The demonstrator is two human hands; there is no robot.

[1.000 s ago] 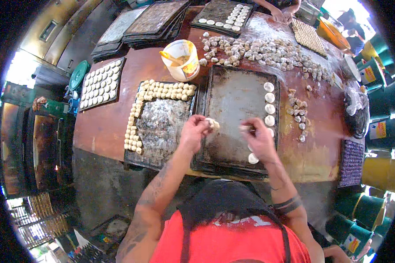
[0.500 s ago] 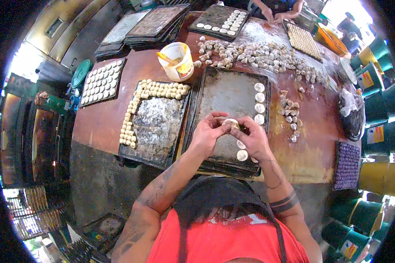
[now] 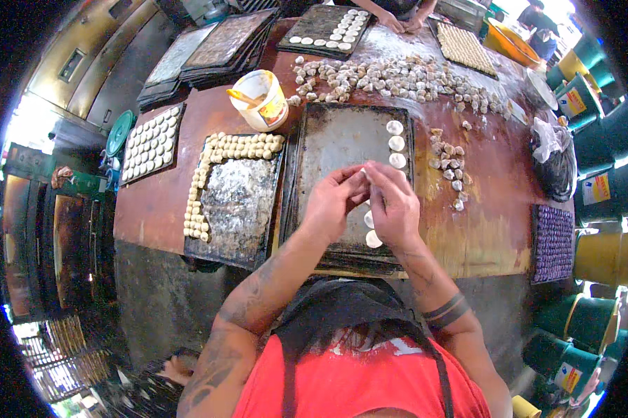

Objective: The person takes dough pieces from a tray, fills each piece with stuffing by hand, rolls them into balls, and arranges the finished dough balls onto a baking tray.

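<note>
Above a dark baking tray (image 3: 331, 139), my left hand (image 3: 338, 198) and my right hand (image 3: 391, 202) meet with fingertips pinched around a small piece of pale dough (image 3: 363, 174), mostly hidden by the fingers. Flattened white dough rounds (image 3: 396, 143) form a column along that tray's right side, partly behind my hands. To the left, small dough balls (image 3: 246, 150) line two edges of a floury tray (image 3: 234, 202). Lumpy brownish floured pieces (image 3: 447, 157) lie on the reddish table (image 3: 485, 230) beside my right hand, with a larger heap (image 3: 397, 76) farther back.
A white bucket (image 3: 262, 111) with yellow utensil, stacked trays (image 3: 216, 49), a tray of white rounds (image 3: 150, 143), an orange basin (image 3: 509, 42), a black bag (image 3: 554, 174), a purple-filled tray (image 3: 552, 244) and green drums (image 3: 582, 320) surround me. A co-worker's hands (image 3: 401, 21) work across the table.
My hands were apart a second ago, then joined around the dough. Now they sit slightly higher with fingertips closed over it, hiding most of it. The view has shifted somewhat.
</note>
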